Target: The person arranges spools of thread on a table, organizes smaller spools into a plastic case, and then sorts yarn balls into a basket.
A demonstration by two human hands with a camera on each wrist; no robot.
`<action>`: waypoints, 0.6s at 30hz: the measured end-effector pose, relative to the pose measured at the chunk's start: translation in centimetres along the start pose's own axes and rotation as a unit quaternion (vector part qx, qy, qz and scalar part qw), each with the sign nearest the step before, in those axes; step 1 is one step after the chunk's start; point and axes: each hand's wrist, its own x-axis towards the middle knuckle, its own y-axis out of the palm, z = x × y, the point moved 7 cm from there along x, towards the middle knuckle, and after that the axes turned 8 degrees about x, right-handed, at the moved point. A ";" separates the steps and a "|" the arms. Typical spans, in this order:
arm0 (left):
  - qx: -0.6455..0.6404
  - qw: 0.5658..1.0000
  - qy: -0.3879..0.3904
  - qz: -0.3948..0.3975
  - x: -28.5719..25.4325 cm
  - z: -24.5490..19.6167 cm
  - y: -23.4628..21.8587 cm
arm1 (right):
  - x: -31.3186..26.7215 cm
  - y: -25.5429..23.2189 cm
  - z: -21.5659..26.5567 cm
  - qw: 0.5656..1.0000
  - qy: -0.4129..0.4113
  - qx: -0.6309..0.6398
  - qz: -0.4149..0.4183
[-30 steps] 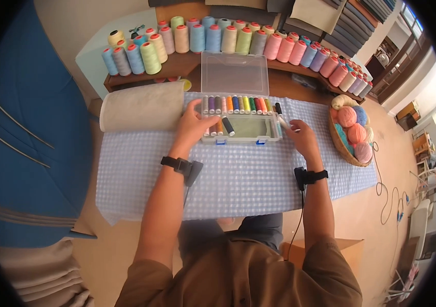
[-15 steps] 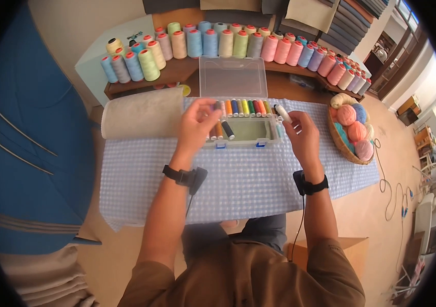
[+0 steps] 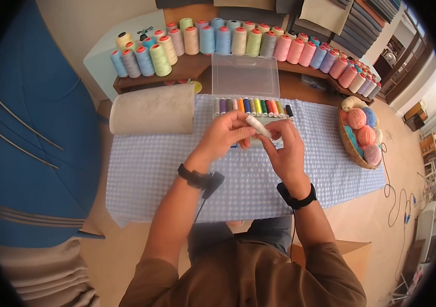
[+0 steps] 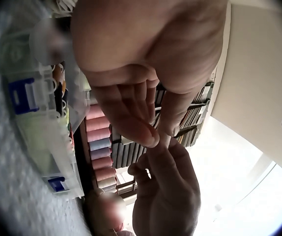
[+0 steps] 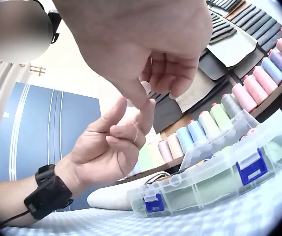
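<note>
Over the organizer box (image 5: 200, 194), both hands meet at a white thread spool (image 3: 259, 126), tilted with its upper end to the left. My right hand (image 3: 287, 153) pinches its lower right end between thumb and fingers. My left hand (image 3: 222, 137) has thumb and forefinger closed at the spool's other side; exactly where they grip is hidden. In the left wrist view, the fingertips of the left hand (image 4: 146, 54) and right hand (image 4: 165, 191) touch or nearly touch. Coloured small spools (image 3: 258, 106) lie in a row in the box, whose front compartment is mostly covered by the hands.
The clear lid (image 3: 246, 77) stands raised behind the box. A rolled pale fabric (image 3: 152, 110) lies left on the checkered cloth (image 3: 151, 169). At right is a basket (image 3: 352, 148) of yarn balls. Large thread cones (image 3: 206, 41) line the shelf behind.
The right hand has brought the white spool up from the box's right side to the middle. The left hand has left the box's left side and moved right to meet it.
</note>
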 end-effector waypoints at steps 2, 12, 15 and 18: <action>0.010 1.000 -0.002 -0.007 0.1 0.3 -0.5 | -0.1 -0.2 -0.3 1.000 -0.007 -0.002 -0.014; 0.026 1.000 0.007 0.012 -0.2 -0.4 0.9 | -0.8 -0.6 -1.7 0.997 -0.004 -0.043 -0.072; 0.035 0.999 -0.004 0.032 -0.3 -0.3 1.8 | -1.0 -0.2 -1.9 0.997 0.000 -0.043 -0.066; 0.036 0.999 -0.012 0.039 -0.2 0.1 1.9 | -1.1 -0.2 -2.8 0.996 0.059 0.021 -0.063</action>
